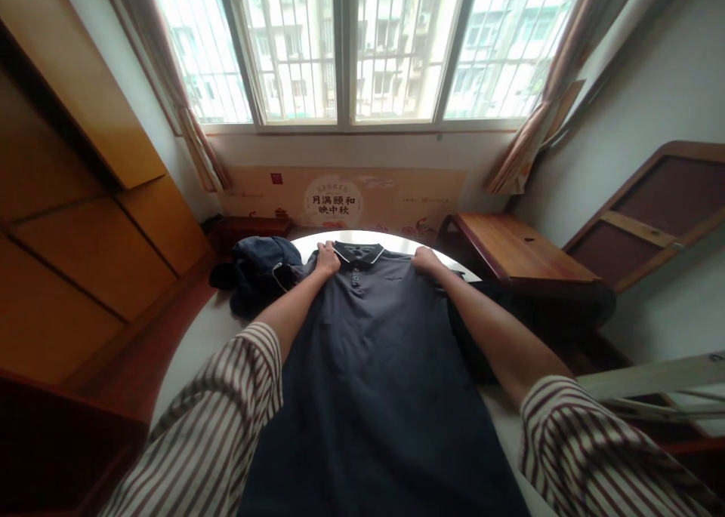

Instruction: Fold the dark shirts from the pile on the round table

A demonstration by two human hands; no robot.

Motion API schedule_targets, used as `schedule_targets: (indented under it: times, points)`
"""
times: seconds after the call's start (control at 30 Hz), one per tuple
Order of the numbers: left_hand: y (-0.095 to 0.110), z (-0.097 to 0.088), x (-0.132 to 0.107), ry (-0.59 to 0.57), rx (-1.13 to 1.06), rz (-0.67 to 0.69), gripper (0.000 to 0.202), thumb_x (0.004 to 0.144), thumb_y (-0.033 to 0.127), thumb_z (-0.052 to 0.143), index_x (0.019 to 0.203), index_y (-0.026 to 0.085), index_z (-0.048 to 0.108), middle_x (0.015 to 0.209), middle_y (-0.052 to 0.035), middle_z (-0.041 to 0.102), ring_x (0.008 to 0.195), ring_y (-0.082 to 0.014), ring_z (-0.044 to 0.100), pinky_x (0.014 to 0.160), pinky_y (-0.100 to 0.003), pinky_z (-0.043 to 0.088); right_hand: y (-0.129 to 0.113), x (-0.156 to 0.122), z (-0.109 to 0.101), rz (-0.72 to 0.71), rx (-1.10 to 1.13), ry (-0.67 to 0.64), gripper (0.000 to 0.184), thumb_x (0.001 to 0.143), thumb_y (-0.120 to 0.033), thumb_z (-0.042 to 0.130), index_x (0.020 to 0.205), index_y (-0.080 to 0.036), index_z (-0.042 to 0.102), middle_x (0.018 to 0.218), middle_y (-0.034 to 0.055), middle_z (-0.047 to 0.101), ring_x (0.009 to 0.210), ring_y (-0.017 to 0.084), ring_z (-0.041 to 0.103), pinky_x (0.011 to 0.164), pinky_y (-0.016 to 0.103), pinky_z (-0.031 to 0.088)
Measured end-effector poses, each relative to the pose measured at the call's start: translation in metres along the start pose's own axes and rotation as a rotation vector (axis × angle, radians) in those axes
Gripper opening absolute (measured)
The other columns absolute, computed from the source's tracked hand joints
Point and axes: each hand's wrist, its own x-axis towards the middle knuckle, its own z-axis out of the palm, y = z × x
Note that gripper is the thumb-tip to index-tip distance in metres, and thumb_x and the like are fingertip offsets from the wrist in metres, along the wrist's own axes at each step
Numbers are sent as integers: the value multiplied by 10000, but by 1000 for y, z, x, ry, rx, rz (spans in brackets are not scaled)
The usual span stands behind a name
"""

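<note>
Left hand (327, 260): fingers curled closed, gripping cloth at the shoulder just beside the collar. Right hand (427, 262): fingers folded into a fist, gripping the opposite shoulder; finer finger placement too small to tell.

Polo shirt (374, 358): one, held between both hands and spread front up over the tabletop (189, 355), collar at the far end, hem end toward the person. Dark grey near the shoulders, navy lower down; dark collar (341, 255) with white edging, short button placket (356, 277) beneath. Light creasing across the front.

Sleeves (220, 389), worn by the person: striped brown and cream, forearms reaching forward on either side of the shirt.

Dark cloth bundle (263, 264): navy and black, heaped on the tabletop to the left, near the left hand. Tabletop: white, rounded edge, glossy at the far side.

Beyond, right: low wooden table (526, 247); wood-framed panel (651, 215), leaning by the wall. Left: wooden cabinet (62, 275). Far wall: printed banner (390, 192) with Chinese characters, below a barred window (390, 56) flanked by curtains (524, 151).
</note>
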Motion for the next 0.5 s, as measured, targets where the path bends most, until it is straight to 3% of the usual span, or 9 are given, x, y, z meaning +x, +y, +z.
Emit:
schedule_targets:
  times: [0.13, 0.23, 0.37, 0.5]
  points:
    - [0, 1, -2, -32, 42, 133, 556, 835, 58, 487, 1384, 137, 444, 1486, -184, 340, 1391, -293, 378, 1161, -414, 309, 3, -5, -5, -57, -30, 111, 326, 955, -375, 599, 1205, -167, 615, 1242, 101, 616, 1087, 231, 617, 921, 435, 522]
    - [5, 1, -26, -83, 63, 239, 541, 832, 60, 497, 1362, 168, 491, 1495, -148, 371, 1396, -287, 372, 1157, -424, 320, 18, -13, -18, -17, -53, 150, 367, 922, -429, 618, 1123, -127, 673, 1200, 170, 652, 1152, 291, 608, 950, 405, 493]
    - [16, 3, -98, -172, 123, 470, 450, 919, 246, 507, 1367, 199, 500, 1504, -131, 395, 1402, -294, 356, 1153, -486, 322, 51, -24, -39, 139, -70, 151, 684, 756, -565, 744, 1177, -32, 657, 1226, 319, 608, 1187, 433, 571, 901, 496, 499]
    - [23, 7, -174, -330, 152, 650, 569, 962, 540, 433, 1446, 241, 437, 1570, -116, 335, 1450, -328, 282, 1162, -567, 273, 71, -36, -43, 160, 2, 34, 785, 572, -553, 875, 1125, -30, 681, 1055, 263, 692, 994, 385, 672, 797, 430, 542]
